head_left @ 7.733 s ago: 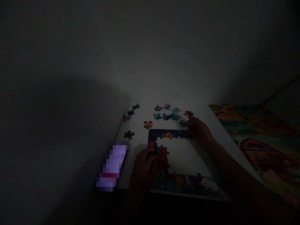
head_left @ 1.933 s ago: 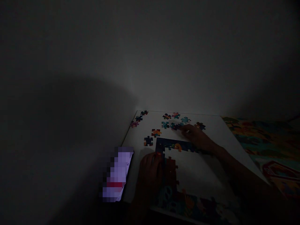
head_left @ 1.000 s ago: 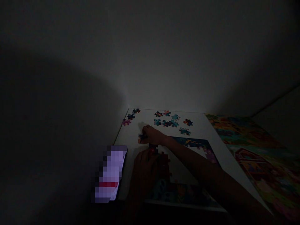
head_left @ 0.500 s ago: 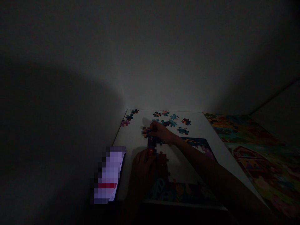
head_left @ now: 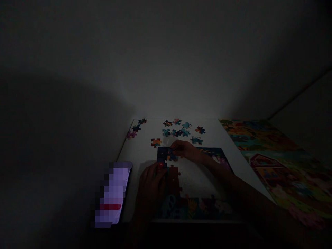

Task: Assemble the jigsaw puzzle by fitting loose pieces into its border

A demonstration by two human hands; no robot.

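Note:
A partly assembled jigsaw puzzle [head_left: 174, 183] lies on the white tabletop, with dark joined pieces around its edges and a bare middle. My right hand [head_left: 188, 151] is pinched on a dark blue and orange puzzle piece [head_left: 172, 155] at the puzzle's upper left corner. Its fingers partly hide the piece, and I cannot tell whether it is fully seated. Flat along the puzzle's left border rests my left hand [head_left: 152, 180], its fingertips by a red-marked piece [head_left: 160, 165]. A loose orange and maroon piece [head_left: 156, 142] sits just beyond that corner.
Several loose puzzle pieces [head_left: 184, 132] are scattered toward the back, and a few more [head_left: 131, 135] lie along the left edge. A lit phone [head_left: 114, 193], blurred out, is at the left. Colourful picture sheets [head_left: 275, 173] cover the right. The room is dim.
My right hand has moved right and nearer, from beside the loose orange piece to the puzzle's upper left corner, carrying the piece. My left hand stays at the border. The view has shifted slightly.

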